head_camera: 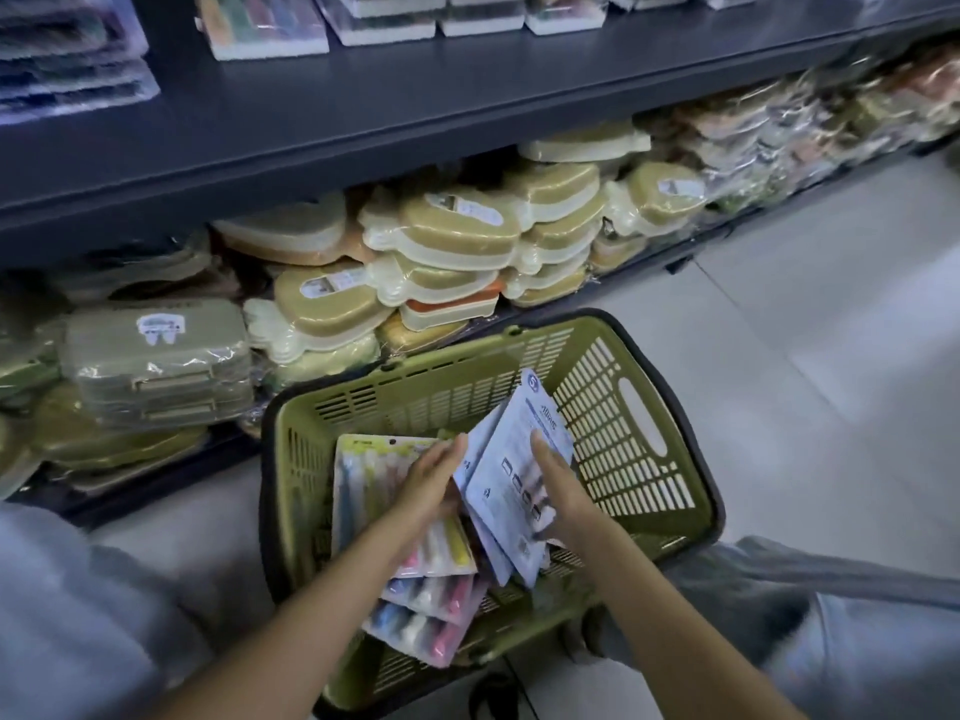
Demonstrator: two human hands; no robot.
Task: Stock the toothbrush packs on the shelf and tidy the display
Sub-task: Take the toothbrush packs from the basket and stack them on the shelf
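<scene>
Inside the green basket [613, 387], both hands are gripping white-backed toothbrush packs [511, 480]: left hand [434, 483] at their left edge, right hand [558, 491] on top. Printing blurred; fingertips beneath hidden. More coloured packs [431, 589] are lying beneath the forearms.

Dark shelving unit [415, 111] runs across the top and left, dim light. Lower shelf crammed with wrapped tan and cream plastic cases [457, 236], upper shelf with stacked wrapped packs [384, 18]. Pale tiled floor [831, 314] to the right.
</scene>
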